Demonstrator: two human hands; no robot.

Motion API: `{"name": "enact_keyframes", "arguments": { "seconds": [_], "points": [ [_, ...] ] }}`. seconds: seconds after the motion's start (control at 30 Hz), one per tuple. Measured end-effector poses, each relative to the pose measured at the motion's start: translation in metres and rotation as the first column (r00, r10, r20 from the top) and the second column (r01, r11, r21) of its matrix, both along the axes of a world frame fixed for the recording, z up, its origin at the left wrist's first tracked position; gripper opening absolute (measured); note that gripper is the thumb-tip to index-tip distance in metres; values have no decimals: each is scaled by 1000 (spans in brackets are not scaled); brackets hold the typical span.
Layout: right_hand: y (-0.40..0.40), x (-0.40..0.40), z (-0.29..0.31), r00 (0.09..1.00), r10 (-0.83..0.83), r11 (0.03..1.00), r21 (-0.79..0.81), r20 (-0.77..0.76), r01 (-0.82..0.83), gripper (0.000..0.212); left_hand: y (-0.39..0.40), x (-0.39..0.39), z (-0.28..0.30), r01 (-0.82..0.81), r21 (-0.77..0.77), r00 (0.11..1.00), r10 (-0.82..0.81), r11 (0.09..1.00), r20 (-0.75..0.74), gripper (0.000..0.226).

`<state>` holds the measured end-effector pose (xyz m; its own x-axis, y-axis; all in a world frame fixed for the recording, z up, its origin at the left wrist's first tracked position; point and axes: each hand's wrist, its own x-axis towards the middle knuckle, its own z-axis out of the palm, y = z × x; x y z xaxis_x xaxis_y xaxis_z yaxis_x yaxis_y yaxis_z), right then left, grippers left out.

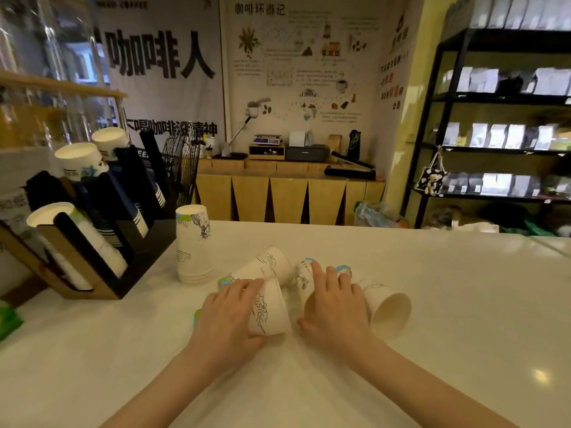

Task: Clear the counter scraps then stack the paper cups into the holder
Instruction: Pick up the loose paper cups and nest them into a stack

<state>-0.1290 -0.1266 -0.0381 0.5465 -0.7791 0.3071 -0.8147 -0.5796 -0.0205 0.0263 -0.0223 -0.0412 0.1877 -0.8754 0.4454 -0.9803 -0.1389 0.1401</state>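
Your left hand [229, 316] is wrapped around a paper cup lying on its side [268, 310], fingers curled over its wall, while your right hand [335, 302] lies spread and flat over another tipped cup [304, 278], pressing on it rather than gripping. Just right of that hand a third cup [390, 310] lies with its open mouth toward you, and a fourth [268, 265] lies tilted behind your left hand, all on the white surface [448, 304]. Further left an upside-down stack of cups [194, 247] stands beside the black cup holder [102, 230], whose slanted slots already hold rows of cups.
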Motion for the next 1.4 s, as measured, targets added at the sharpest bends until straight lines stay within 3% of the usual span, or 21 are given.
{"name": "enact_keyframes", "arguments": {
  "seconds": [0.07, 0.13, 0.2, 0.3, 0.43, 0.53, 0.67, 0.73, 0.8, 1.0, 1.17, 1.4],
  "points": [
    [0, 0, 1, 1000, 17, 1000, 9, 22, -17, 90, 3, 1, 11, 11, -65, 994, -18, 998, -112, 86],
    [2, -3, 8, 997, 35, 998, 54, 65, -39, 94, 4, -1, 24, 21, -96, 936, -53, 995, -348, 89],
    [5, -7, 24, 978, 39, 989, 132, 205, -67, 99, 3, 0, 35, 47, -154, 820, -127, 987, -559, 83],
    [7, -18, 57, 871, -8, 959, 250, 491, -132, 101, -1, 3, 37, 154, -186, 614, -242, 970, -751, 73],
    [-6, -39, 106, 738, -76, 961, 247, 671, -125, 89, -9, -1, 31, 239, -221, 446, -309, 946, -840, 74],
    [-13, -54, 146, 639, -51, 976, 173, 768, -131, 71, -17, -9, 27, 274, -227, 425, -330, 935, -843, 73],
    [-8, -62, 191, 516, 52, 945, 124, 855, -302, 43, -38, -26, 22, 309, -234, 438, -356, 922, -825, 72],
    [-8, -57, 199, 547, 86, 933, 125, 833, -337, 38, -49, -33, 20, 309, -254, 454, -377, 916, -807, 70],
    [-9, -50, 198, 633, 92, 924, 171, 768, -342, 48, -57, -37, 16, 307, -272, 462, -393, 912, -796, 71],
    [-17, -31, 160, 881, 143, 885, 340, 452, -318, 69, -65, -36, 12, 314, -282, 453, -404, 906, -795, 81],
    [-16, -13, 127, 918, 191, 846, 416, 349, -334, 72, -66, -31, 9, 317, -265, 441, -389, 911, -809, 78],
    [-22, -4, 94, 904, 177, 819, 451, 390, -355, 73, -67, -27, 3, 309, -260, 398, -373, 915, -838, 68]
  ]
}}
